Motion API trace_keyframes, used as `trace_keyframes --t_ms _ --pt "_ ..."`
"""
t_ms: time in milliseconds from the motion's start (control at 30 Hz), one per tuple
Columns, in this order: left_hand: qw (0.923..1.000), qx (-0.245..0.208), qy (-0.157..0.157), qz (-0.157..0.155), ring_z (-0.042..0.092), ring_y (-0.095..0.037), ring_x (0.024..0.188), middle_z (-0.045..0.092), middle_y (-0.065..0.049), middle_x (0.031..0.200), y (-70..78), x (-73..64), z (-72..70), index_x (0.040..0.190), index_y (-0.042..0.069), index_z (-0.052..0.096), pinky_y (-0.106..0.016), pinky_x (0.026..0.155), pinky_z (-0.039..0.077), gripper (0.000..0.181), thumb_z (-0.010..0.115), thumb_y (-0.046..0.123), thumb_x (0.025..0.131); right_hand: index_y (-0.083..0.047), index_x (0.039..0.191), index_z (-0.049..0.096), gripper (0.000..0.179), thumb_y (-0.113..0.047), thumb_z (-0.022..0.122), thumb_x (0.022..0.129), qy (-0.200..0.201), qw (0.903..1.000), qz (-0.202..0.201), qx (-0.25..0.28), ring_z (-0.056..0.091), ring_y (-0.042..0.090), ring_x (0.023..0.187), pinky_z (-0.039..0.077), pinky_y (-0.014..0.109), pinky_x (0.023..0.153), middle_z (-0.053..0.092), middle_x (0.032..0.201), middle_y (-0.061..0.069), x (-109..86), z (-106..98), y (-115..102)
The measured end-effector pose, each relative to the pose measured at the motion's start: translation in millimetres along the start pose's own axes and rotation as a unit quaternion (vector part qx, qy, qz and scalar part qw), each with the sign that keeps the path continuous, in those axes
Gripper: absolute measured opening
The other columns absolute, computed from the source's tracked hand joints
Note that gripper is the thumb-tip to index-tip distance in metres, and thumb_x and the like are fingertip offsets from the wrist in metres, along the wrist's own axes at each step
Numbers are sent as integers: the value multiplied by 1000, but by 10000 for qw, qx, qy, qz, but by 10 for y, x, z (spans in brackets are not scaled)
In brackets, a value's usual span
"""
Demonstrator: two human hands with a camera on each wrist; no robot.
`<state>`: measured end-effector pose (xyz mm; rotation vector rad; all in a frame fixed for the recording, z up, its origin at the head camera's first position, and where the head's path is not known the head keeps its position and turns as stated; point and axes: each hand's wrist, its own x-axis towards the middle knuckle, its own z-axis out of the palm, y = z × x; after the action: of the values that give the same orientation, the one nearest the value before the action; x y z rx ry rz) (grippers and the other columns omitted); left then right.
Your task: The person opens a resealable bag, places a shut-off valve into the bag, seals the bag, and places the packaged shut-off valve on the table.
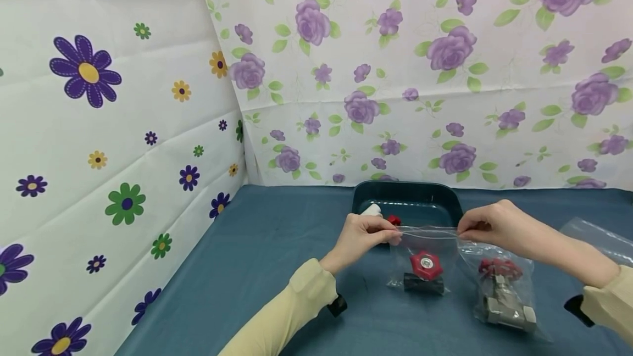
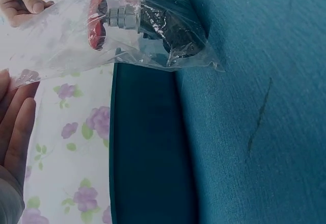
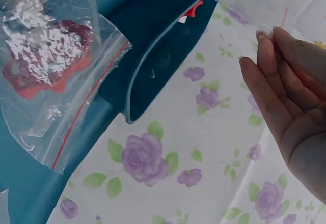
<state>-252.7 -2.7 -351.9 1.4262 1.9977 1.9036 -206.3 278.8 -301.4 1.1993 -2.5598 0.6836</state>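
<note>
A clear zip bag [image 1: 398, 268] hangs upright between my two hands, its bottom close over the table. Inside it is a valve with a red handwheel [image 1: 426, 265] and a black body [image 2: 170, 23]. My left hand [image 1: 365, 237] pinches the left top corner of the bag between thumb and fingers. At the opposite top corner, the thumb and fingertips of my right hand [image 1: 499, 229] pinch the zip edge. Just right of it stands a second zip bag, holding a metal valve [image 1: 509, 309] with a red handwheel, beneath my right forearm.
Behind the hands a dark green tray [image 1: 407, 185] holds a white pipe-like piece [image 1: 372, 210] and a small red part [image 1: 394, 220]. Another clear plastic bag [image 1: 598, 238] lies at the right. Flowered cloth [image 1: 361, 142] hangs behind the blue-covered table [image 1: 277, 224].
</note>
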Motion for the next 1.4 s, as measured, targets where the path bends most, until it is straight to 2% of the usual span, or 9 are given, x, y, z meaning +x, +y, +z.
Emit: trace_keyframes --t_ms 233,333,433,533,600,767,933,1067,1400 --pt "9999 110 -31 100 63 -32 73 64 -23 81 -12 18 -9 90 -13 65 -37 70 51 11 59 -6 85 -12 98 51 38 8 70 72 174 9998 -8 95 58 4 65 47 22 50 59 77 -14 -5 40 -16" --pt "9995 199 -6 224 64 -24 72 65 -17 80 -91 35 -11 90 -10 66 -35 68 51 11 60 -3 84 -10 102 50 37 5 69 75 57 9997 170 145 57 2 64 46 22 49 59 76 -16 -5 30 -28" --pt "9993 254 29 279 64 -23 70 66 -13 79 -129 45 -11 89 -8 67 -34 67 51 10 61 -1 84 -9 103 51 30 -3 68 80 -104 9989 394 227 56 1 64 47 23 50 58 76 -16 7 27 -39" --pt "9991 294 4 300 63 -28 70 65 -18 78 -59 45 -7 88 -10 67 -35 66 51 10 61 -3 84 -9 104 53 28 -14 69 82 -189 9974 670 174 56 1 67 48 24 55 57 79 -15 49 40 -71" --pt "9991 351 -33 254 62 -33 70 63 -23 79 32 40 -2 88 -13 65 -37 67 51 9 59 -7 84 -9 106 54 32 -23 69 81 -195 9960 865 76 56 3 72 48 25 59 57 84 -12 94 61 -105" --pt "9989 425 -31 173 63 -30 70 63 -23 79 74 37 2 88 -13 65 -35 67 51 10 59 -7 84 -6 110 56 44 -36 68 80 -196 9934 1131 13 57 12 84 49 28 69 57 98 -2 229 148 -185" --pt "9989 438 -44 129 63 -29 70 63 -23 79 85 44 10 88 -13 65 -33 67 51 9 59 -7 84 -6 110 58 40 -32 69 80 -160 9938 1096 117 58 17 89 49 32 73 58 101 0 341 255 -210" --pt "9987 472 -52 178 63 -28 69 63 -23 79 90 46 16 88 -14 65 -32 66 51 9 59 -8 84 -9 105 60 32 -26 70 80 -138 9949 982 169 58 14 87 49 32 72 58 97 -4 397 335 -207" --pt "9985 507 -28 179 63 -27 69 64 -22 79 92 34 14 88 -13 65 -31 66 51 10 59 -7 84 -11 90 67 11 -13 70 80 -3 9985 489 236 56 3 69 49 25 59 59 82 -10 474 459 -179"
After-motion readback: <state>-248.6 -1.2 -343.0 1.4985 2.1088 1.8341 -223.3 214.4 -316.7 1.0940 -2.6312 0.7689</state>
